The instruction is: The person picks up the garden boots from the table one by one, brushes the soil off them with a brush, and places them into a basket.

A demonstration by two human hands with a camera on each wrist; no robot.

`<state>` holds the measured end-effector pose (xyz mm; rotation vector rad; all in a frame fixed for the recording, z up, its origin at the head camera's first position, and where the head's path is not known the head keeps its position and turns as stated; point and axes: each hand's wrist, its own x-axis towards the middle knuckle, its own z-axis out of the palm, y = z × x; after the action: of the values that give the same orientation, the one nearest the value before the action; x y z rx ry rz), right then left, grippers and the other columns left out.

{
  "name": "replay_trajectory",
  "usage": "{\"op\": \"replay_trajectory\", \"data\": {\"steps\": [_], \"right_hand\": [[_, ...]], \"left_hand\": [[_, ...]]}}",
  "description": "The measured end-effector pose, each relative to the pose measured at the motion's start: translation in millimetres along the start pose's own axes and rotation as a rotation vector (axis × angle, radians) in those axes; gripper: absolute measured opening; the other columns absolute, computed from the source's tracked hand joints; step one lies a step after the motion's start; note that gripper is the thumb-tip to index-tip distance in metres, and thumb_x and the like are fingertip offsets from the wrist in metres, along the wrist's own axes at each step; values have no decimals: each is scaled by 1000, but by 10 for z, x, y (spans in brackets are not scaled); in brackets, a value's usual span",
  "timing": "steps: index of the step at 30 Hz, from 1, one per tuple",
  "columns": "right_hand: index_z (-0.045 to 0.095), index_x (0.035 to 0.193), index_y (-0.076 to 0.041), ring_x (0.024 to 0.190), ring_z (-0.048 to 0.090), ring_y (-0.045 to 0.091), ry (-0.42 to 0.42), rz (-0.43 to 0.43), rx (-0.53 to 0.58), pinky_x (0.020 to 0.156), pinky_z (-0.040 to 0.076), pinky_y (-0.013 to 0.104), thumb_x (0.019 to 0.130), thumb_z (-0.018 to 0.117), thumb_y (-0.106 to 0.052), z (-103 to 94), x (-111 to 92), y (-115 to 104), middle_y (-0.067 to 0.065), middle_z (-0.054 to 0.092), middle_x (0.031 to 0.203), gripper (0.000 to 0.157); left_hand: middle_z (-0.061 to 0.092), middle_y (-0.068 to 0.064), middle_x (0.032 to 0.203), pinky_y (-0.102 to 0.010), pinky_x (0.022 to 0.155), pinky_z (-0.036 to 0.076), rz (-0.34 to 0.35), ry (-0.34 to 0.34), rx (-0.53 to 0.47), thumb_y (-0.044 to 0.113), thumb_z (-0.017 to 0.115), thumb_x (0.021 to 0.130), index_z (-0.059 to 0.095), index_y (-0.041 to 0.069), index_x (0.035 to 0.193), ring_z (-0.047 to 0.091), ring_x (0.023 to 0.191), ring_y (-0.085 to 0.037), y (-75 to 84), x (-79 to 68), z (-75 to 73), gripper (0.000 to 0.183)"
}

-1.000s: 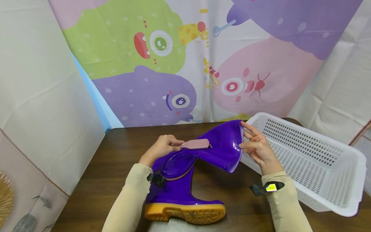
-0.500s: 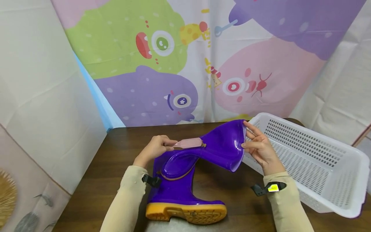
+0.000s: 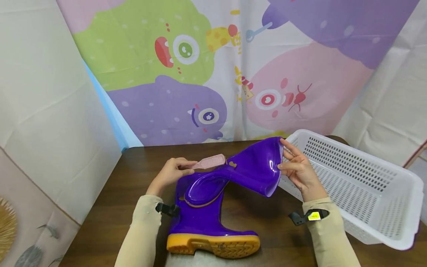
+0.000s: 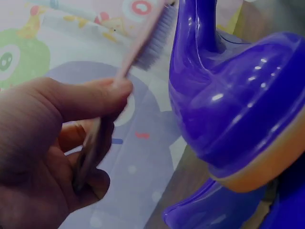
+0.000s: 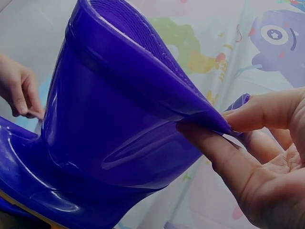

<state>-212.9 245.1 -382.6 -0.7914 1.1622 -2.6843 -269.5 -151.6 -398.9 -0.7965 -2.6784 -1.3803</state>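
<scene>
My left hand (image 3: 168,174) grips a pink brush (image 3: 211,162) by its handle. In the left wrist view the pale bristles of the brush (image 4: 159,36) face the boot; whether they touch it I cannot tell. A glossy purple rain boot (image 3: 255,168) is tilted on its side, opening to the right, with a small brown mark near its ankle. My right hand (image 3: 298,174) pinches the rim of its shaft, as the right wrist view shows on the upper boot (image 5: 119,109). Below lies a second purple boot (image 3: 197,220) with an orange sole, partly covered by the first.
A white perforated basket (image 3: 363,193) stands on the right, close to my right hand. Behind the dark wooden table (image 3: 130,196) hangs a cloth printed with cartoon creatures (image 3: 186,111). A pale sheet (image 3: 200,259) lies beneath the lower boot.
The brush and my left hand have slid left along the upper boot, and the brown mark on it has come into sight. My right hand has kept its hold on the rim.
</scene>
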Motion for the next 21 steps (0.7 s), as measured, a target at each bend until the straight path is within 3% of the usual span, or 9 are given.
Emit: {"op": "replay_trajectory", "data": {"steps": [5, 9, 12, 21], "right_hand": [[44, 136, -10, 83, 65, 29, 23, -3, -23, 61, 53, 36, 73, 33, 31, 17, -2, -8, 15, 55, 123, 76], [44, 136, -10, 80, 65, 29, 24, -2, -19, 60, 53, 35, 73, 33, 31, 9, -8, 1, 15, 56, 123, 76], [44, 136, -11, 78, 66, 28, 27, 0, -23, 59, 53, 34, 73, 34, 31, 7, -11, 3, 15, 56, 123, 76], [42, 137, -10, 81, 65, 29, 27, -2, -33, 61, 53, 35, 74, 33, 31, 14, -13, -8, 15, 55, 123, 76]], "left_hand": [[66, -13, 90, -21, 64, 45, 117, 28, -105, 2, 71, 78, 68, 0, 107, 56, 77, -16, -9, 15, 39, 30], [65, -19, 89, -20, 64, 46, 184, 13, -161, -4, 70, 76, 65, -8, 105, 57, 77, -16, 168, 15, 77, 29], [64, -21, 88, -21, 65, 46, 214, -10, -189, -6, 69, 76, 64, -11, 104, 57, 77, -16, 319, 24, 116, 29], [63, -17, 84, -22, 65, 45, 232, -82, -257, -5, 68, 78, 64, -10, 105, 54, 74, -11, 464, 150, 305, 28]]}}
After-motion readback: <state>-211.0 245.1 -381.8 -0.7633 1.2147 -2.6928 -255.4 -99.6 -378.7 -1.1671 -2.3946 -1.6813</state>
